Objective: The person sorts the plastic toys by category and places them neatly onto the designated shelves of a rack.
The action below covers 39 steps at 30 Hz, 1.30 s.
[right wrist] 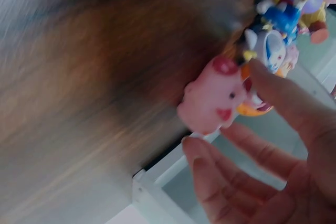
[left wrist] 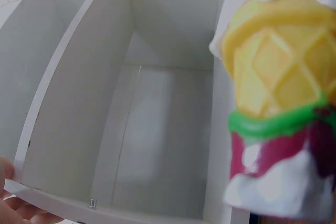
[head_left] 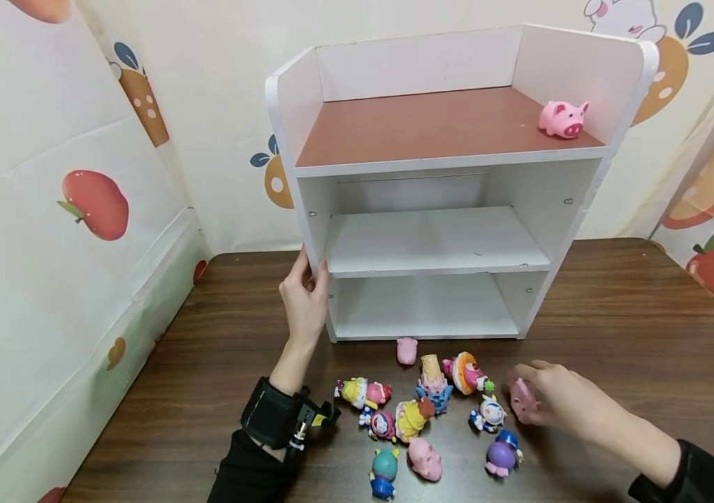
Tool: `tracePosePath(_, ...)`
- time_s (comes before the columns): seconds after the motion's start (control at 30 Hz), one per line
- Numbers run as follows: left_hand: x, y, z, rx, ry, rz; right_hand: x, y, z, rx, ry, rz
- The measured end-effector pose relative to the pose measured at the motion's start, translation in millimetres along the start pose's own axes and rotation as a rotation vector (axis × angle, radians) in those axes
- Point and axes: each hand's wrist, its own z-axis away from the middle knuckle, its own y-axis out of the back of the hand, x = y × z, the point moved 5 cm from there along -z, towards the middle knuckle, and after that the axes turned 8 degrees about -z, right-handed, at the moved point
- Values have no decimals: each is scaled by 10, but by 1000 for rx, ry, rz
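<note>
Pink pig [head_left: 523, 401], at lower right of the head view, lies just left of the nearer right hand [head_left: 573, 402], between thumb and curled fingers; how firmly, I cannot tell. Beyond, left of centre, the left hand [head_left: 305, 304] pinches the side edge of the white shelf [head_left: 439, 241].

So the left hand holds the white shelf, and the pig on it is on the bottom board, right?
Not quite: the head view shows that pig on the top board. The left hand does hold the white shelf.
</note>
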Motion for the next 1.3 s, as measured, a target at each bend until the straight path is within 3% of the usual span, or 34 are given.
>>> tracePosePath(0.17,5,-5,6,0,-10,-5,-52,-18,43,49,-36,-7)
tracePosePath(0.37,0,-19,8,-3,-9,-5,-55,-99,51,19,-70,-22)
tracePosePath(0.7,23,-12,3,-2,-15,-4,-70,-86,43,79,24,12)
tracePosePath(0.87,22,-7,7,-3,-14,-3,-135,39,35,160,103,2)
tracePosePath(1.1,18,1,9,-3,-4,-4,-268,279,1,148,94,-7)
tracePosePath(1.3,20,7,5,0,3,-4,-484,602,-52,206,190,71)
